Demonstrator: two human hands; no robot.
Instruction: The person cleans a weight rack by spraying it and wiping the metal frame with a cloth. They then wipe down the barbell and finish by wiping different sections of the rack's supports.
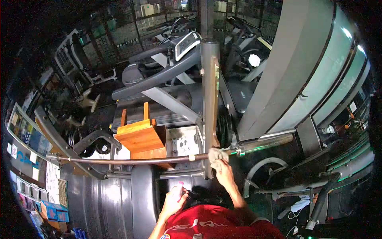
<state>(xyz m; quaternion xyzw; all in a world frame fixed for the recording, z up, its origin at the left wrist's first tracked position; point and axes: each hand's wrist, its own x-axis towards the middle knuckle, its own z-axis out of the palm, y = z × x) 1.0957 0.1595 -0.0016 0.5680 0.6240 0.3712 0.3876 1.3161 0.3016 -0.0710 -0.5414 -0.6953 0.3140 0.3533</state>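
Note:
My right hand is closed round a pale, crumpled cloth and presses it against the barbell near the rack's upright post. The long bar runs across the view, with its thick end sleeve to the right of the cloth. Low in front of my body, my left hand is closed round a small object with a pink tip; the fingers cover most of it, so its kind cannot be told. Below the bar lies a black padded bench.
Behind the bar stands a wooden stool or box. A treadmill is farther back. At right are a grey pillar and a machine frame. A framed poster and blue boxes are at left.

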